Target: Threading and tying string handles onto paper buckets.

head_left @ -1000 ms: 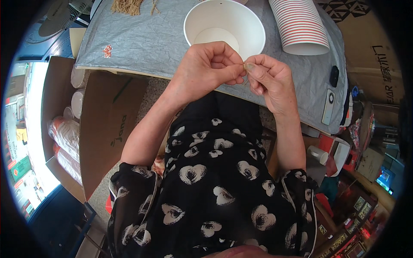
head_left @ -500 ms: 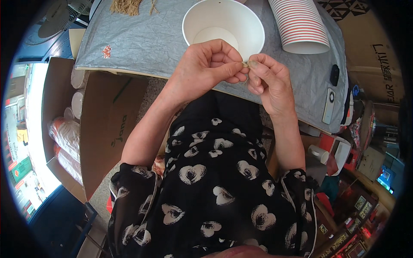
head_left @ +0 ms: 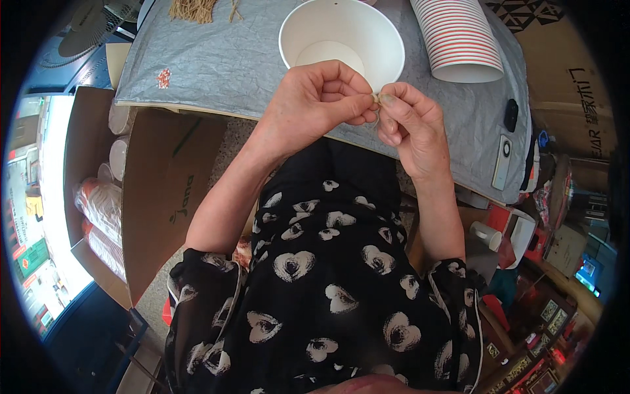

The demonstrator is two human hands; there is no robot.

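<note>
Both my hands meet over the table's near edge, in front of a wide white paper bucket (head_left: pixel 384 49) with a small hole near its far rim. My left hand (head_left: pixel 318 98) pinches a thin, pale cord (head_left: pixel 376 98) between thumb and forefinger. Close against it, my right hand (head_left: pixel 417 125) pinches the same cord, its other fingers curled in. Most of the cord is hidden by the fingers, and its exact shape is too small to make out.
A nested stack of paper buckets (head_left: pixel 459 43) lies at the right. Bundled tan cords (head_left: pixel 191 9) sit at the far left, with a red-and-white scrap (head_left: pixel 163 79) nearer. A black object (head_left: pixel 510 115) and a phone-like device (head_left: pixel 503 164) rest at the right edge. An open carton (head_left: pixel 157 197) stands left.
Both hands stay in nearly the same place, with only slight finger movement around the cord. Nothing else has visibly moved.
</note>
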